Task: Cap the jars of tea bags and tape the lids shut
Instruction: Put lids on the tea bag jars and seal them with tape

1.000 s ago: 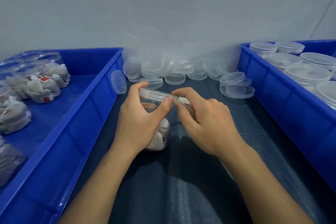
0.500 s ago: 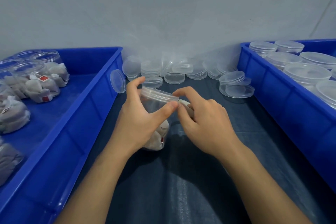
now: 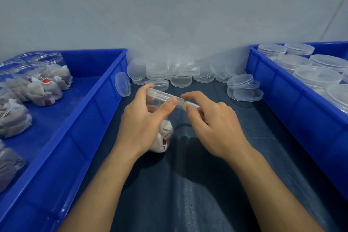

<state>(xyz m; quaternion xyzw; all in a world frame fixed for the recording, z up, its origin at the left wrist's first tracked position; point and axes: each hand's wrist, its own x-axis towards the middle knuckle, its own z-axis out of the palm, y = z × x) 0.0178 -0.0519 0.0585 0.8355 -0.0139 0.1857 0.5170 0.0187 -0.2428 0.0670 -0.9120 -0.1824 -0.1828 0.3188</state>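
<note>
The taping step is judged to be in hand. A capped jar [image 3: 162,118] of tea bags is held tilted just above the dark counter [image 3: 197,184], between two blue bins. The left hand [image 3: 143,124] is wrapped round the jar, its thumb pressed on the lid [image 3: 162,95] rim. A pale strip of tape [image 3: 185,104] is pinched by the right hand [image 3: 212,124] just beside that rim. Next, the strip probably needs to be drawn taut and pressed down across the seam while the jar is kept steady.

Left hand [image 3: 143,118] grips capped jar [image 3: 160,118]; right hand [image 3: 212,122] pinches tape [image 3: 185,104].
</note>
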